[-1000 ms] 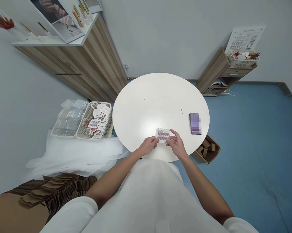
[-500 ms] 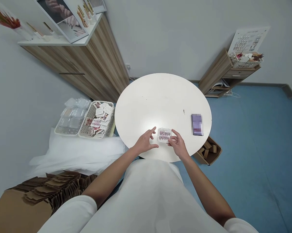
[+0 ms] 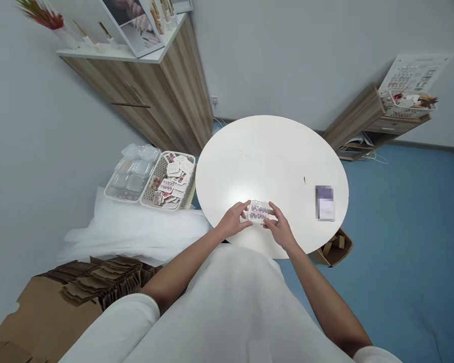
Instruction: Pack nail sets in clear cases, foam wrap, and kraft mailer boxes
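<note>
A small clear plastic case point(image 3: 259, 211) with pink press-on nails inside sits at the near edge of the round white table point(image 3: 272, 156). My left hand point(image 3: 235, 221) grips its left end with curled fingers. My right hand point(image 3: 280, 227) pinches its right end. Both hands hold the case just above or on the tabletop; I cannot tell which.
A purple-and-white box point(image 3: 324, 202) lies on the table's right side. Left of the table stand a white basket of nail cards point(image 3: 170, 182) and a tray of clear cases point(image 3: 133, 174). Flattened brown cartons point(image 3: 98, 282) lie lower left. A cardboard box point(image 3: 332, 248) sits under the table's right edge.
My left hand let go of the case half a second ago with fingers spread, and now grips its left end again. The view has shifted left.
</note>
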Demonstrator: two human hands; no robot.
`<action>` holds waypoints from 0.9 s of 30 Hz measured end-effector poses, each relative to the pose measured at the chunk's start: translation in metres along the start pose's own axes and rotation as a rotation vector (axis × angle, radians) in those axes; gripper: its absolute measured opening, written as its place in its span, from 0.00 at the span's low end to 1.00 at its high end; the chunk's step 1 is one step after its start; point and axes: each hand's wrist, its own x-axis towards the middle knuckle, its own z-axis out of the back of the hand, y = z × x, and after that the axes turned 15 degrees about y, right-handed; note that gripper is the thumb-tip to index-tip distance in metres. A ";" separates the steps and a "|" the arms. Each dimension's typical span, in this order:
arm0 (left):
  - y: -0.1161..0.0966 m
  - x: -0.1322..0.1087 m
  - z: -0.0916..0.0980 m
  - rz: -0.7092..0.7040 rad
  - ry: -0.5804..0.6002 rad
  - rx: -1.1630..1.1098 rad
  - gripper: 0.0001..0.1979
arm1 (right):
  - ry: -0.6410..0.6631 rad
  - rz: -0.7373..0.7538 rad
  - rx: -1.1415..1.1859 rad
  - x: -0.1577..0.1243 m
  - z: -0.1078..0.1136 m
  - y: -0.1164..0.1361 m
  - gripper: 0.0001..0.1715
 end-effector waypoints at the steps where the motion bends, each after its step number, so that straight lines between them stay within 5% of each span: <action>1: 0.005 -0.003 0.003 0.006 -0.012 0.000 0.36 | 0.025 -0.006 -0.041 0.005 -0.005 0.001 0.38; 6: 0.036 -0.022 0.021 0.064 -0.063 -0.016 0.35 | 0.107 -0.017 -0.337 0.034 -0.034 0.004 0.46; 11: 0.068 -0.037 0.038 0.179 -0.158 -0.046 0.33 | 0.101 -0.013 -0.586 0.075 -0.070 0.006 0.43; 21: 0.136 -0.037 0.068 0.476 -0.222 -0.214 0.33 | 0.125 -0.116 -0.635 0.170 -0.125 -0.012 0.42; 27: 0.158 -0.027 0.079 0.559 -0.168 -0.244 0.30 | 0.098 -0.188 -0.643 0.195 -0.135 -0.021 0.40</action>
